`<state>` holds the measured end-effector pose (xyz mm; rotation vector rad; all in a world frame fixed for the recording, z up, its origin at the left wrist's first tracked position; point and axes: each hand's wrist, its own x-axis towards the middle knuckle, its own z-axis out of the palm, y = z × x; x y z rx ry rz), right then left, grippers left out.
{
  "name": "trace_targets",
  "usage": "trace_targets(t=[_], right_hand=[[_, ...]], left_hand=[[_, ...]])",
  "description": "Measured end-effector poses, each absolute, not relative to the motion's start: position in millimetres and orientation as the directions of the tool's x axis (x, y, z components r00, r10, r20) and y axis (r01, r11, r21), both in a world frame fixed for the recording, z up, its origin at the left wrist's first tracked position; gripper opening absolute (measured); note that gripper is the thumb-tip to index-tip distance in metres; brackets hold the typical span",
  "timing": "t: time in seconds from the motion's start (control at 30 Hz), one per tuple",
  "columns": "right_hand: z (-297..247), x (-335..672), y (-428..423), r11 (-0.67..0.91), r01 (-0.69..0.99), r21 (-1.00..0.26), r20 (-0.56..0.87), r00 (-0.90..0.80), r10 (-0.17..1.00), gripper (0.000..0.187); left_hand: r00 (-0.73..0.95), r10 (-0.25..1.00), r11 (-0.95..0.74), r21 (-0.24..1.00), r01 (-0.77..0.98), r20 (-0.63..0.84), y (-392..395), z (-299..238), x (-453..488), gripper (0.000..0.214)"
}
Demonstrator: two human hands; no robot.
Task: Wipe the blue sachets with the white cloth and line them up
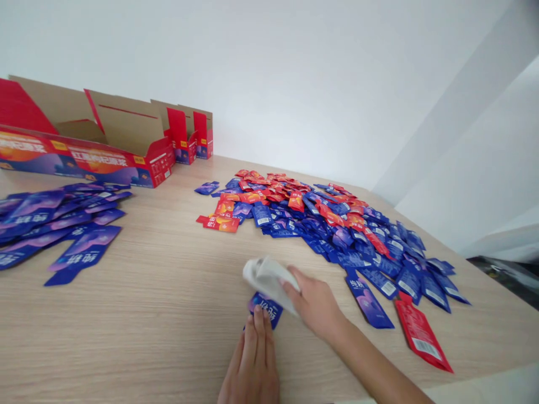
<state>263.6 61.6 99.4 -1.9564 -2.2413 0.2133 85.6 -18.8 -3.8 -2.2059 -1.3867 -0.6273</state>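
My left hand [252,359] lies flat on the wooden table [168,314], its fingers together and pressing down on a blue sachet [266,307]. My right hand [314,303] grips a crumpled white cloth [267,278] and holds it against the top of that same sachet. A large pile of blue and red sachets [328,221] spreads over the table just beyond and to the right of both hands.
A separate heap of blue sachets [59,224] lies at the left. Open red cardboard boxes [88,151] stand along the back left by the white wall. A lone red sachet [421,334] and a blue one [370,300] lie at the right.
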Motion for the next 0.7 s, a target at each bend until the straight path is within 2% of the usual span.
trace_targets(t=[0.07, 0.13, 0.2, 0.27, 0.3, 0.33, 0.4, 0.47, 0.5, 0.6, 0.7], right_hand=[[100.0, 268.7, 68.8, -0.061, 0.983, -0.175, 0.054, 0.072, 0.996, 0.04], [100.9, 269.1, 69.4, -0.075, 0.979, -0.192, 0.091, 0.094, 0.991, 0.042], [101.1, 261.5, 62.1, 0.129, 0.962, -0.241, 0.099, -0.108, 0.989, 0.034], [100.5, 251.2, 53.9, 0.374, 0.886, -0.274, 0.081, -0.367, 0.927, 0.024], [100.0, 248.0, 52.1, 0.414, 0.871, -0.264, 0.063, -0.413, 0.909, 0.021], [99.5, 247.2, 52.5, 0.373, 0.899, -0.231, 0.044, -0.374, 0.927, 0.022], [98.0, 254.4, 58.6, 0.128, 0.982, -0.137, 0.044, -0.123, 0.991, 0.031], [96.0, 269.3, 66.4, -0.087, 0.994, -0.073, 0.066, 0.092, 0.994, 0.038], [94.8, 277.2, 69.0, -0.134, 0.989, -0.063, 0.07, 0.138, 0.988, 0.04], [89.7, 294.3, 69.4, -0.149, 0.986, -0.08, 0.07, 0.154, 0.986, 0.042], [83.7, 299.7, 64.9, -0.154, 0.975, -0.163, 0.091, 0.171, 0.981, 0.046]], left_hand=[[0.378, 0.701, -0.367, -0.149, 0.918, 0.605, -18.4, -3.4, 86.1, 0.05], [0.371, 0.678, -0.349, -0.167, 0.922, 0.634, -17.3, -3.8, 86.3, 0.048], [0.375, 0.661, -0.354, -0.17, 0.92, 0.65, -16.1, -5.6, 86.5, 0.047], [0.385, 0.658, -0.381, -0.155, 0.912, 0.647, -15.9, -7.8, 86.8, 0.047], [0.387, 0.664, -0.39, -0.146, 0.909, 0.64, -16.1, -8.8, 86.9, 0.047], [0.386, 0.672, -0.393, -0.138, 0.909, 0.632, -16.6, -9.5, 87.0, 0.048], [0.367, 0.688, -0.376, -0.125, 0.918, 0.626, -16.9, -9.9, 86.4, 0.048], [0.356, 0.694, -0.364, -0.122, 0.924, 0.626, -15.0, -8.2, 83.8, 0.046], [0.368, 0.684, -0.378, -0.124, 0.917, 0.63, -12.7, -6.0, 81.6, 0.045], [0.405, 0.666, -0.444, -0.103, 0.89, 0.627, -1.0, 7.1, 72.7, 0.046], [0.314, 0.753, -0.405, 0.032, 0.914, 0.578, 12.7, 29.3, 65.1, 0.044]])
